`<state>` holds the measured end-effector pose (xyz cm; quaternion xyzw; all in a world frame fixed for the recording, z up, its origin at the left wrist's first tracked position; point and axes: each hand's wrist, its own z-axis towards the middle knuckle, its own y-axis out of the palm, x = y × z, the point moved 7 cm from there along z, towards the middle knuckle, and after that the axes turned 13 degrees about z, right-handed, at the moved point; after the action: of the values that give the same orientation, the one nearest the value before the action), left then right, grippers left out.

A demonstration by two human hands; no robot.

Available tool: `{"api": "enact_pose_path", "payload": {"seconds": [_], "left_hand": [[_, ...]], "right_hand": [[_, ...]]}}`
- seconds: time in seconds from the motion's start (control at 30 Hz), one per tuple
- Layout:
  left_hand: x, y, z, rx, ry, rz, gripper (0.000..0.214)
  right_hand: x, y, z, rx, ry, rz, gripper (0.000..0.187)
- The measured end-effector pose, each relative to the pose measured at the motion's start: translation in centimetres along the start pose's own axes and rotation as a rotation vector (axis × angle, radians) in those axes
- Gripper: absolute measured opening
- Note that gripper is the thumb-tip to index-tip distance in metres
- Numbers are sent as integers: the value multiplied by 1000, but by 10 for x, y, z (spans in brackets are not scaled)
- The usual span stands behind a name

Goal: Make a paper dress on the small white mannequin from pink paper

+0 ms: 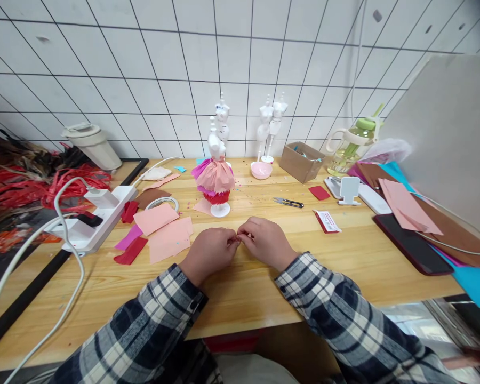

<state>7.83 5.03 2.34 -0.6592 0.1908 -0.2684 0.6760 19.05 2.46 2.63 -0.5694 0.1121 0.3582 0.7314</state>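
- Left hand (210,253), right hand (266,241): fingertips pressed together, meeting over table (240,304); can't tell what's pinched, too small.
- Dress form (216,146) in pink-purple-red paper skirt (215,176): upright, just beyond hands.
- Pink sheets (170,241): near left hand.
- Snips (288,202): right of form, apart from hands.

The desk (260,290) carries a skirted mannequin (215,170), pink papers (170,240) to its left, and, to its right, snips (288,202), a bowl (261,170), a box (300,165), a bottle (342,160) and a phone (410,245).
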Motion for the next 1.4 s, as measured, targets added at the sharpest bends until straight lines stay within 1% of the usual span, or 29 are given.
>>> {"api": "enact_pose_path", "payload": {"seconds": [0.07,0.1,0.2,0.27,0.33,0.37,0.4,0.47,0.5,0.57,0.63,0.67,0.73,0.83,0.9,0.97,1.03,1.13,1.2,1.3,1.4], "left_hand": [[-9,-1,1,30,-101,-118,26],[-15,0,2,38,-160,-216,25],[-29,6,4,37,-288,-622,26],[-31,10,6,42,-297,-872,30],[-29,11,7,55,-264,-989,34],[-28,9,7,69,-240,-976,34],[-27,7,7,89,-206,-913,33],[-21,-1,6,129,-83,-686,26],[-16,-5,5,142,5,-555,24],[-4,-9,2,141,195,-333,24],[6,-9,-2,113,348,-187,27],[9,-9,-4,95,401,-128,28],[15,-6,-7,52,454,-20,30],[20,-1,-8,-8,440,109,32],[20,2,-7,-27,407,137,32],[17,5,-5,-33,356,136,29],[11,7,-2,-30,278,122,29],[0,6,1,-7,143,81,30],[-6,5,2,14,59,3,28],[-14,7,4,10,-60,-276,25],[-17,12,5,6,-122,-558,22]], "right_hand": [[-3,-1,-2,24,-20,-16,18],[-5,-2,-3,36,-31,-17,21],[-7,-4,-4,87,-43,55,24],[-3,-6,-3,145,1,197,21],[11,-5,-1,175,138,435,17],[20,-1,0,158,233,576,16],[29,4,0,124,329,706,16],[42,15,-1,14,475,889,18],[46,19,-1,-49,516,934,19],[51,24,-3,-169,552,954,20],[52,27,-5,-283,552,927,18],[51,27,-5,-317,527,890,15],[46,22,-3,-332,423,753,11],[33,11,2,-280,197,398,8],[21,6,3,-249,78,153,9],[11,3,2,-230,7,-23,13],[1,3,-1,-210,-35,-129,18],[-13,4,-5,-171,-102,-235,21],[-20,5,-8,-140,-140,-284,21],[-22,2,-10,-80,-148,-283,21],[-17,-3,-9,-16,-109,-164,23]]}}
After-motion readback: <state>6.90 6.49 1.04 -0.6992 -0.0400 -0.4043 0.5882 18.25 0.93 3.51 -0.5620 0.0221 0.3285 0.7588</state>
